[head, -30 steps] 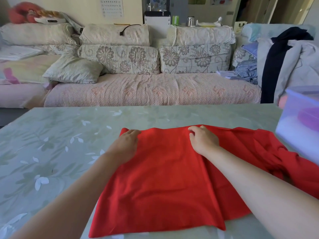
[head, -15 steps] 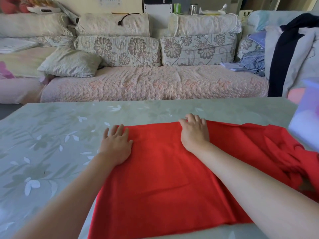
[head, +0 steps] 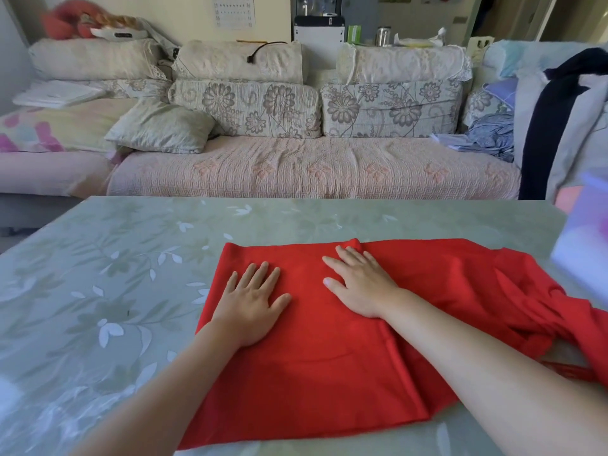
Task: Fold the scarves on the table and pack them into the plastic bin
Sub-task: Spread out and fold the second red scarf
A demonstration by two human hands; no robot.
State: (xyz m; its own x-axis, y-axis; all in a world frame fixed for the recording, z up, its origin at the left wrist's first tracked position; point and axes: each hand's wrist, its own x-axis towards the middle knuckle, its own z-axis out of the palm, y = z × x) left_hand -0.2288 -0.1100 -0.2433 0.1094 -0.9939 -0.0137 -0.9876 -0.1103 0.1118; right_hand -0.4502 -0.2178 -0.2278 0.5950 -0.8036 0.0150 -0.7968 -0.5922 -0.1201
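One red fabric scarf (head: pixel 329 357) lies on the green leaf-patterned table (head: pixel 115 291), its left part flat, its right part bunched. Two hands rest on it, palms down, fingers straight and spread: left hand (head: pixel 251 302) near the left edge, right hand (head: pixel 360 284) beside it, apart. One translucent plastic bin (head: pixel 585 238) stands at the right edge, blurred.

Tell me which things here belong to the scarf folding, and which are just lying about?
In the job: red scarf, plastic bin, table, left hand and right hand pressing flat on the scarf.
Lying about: sofa, loose pillow, clothes heap on the right.
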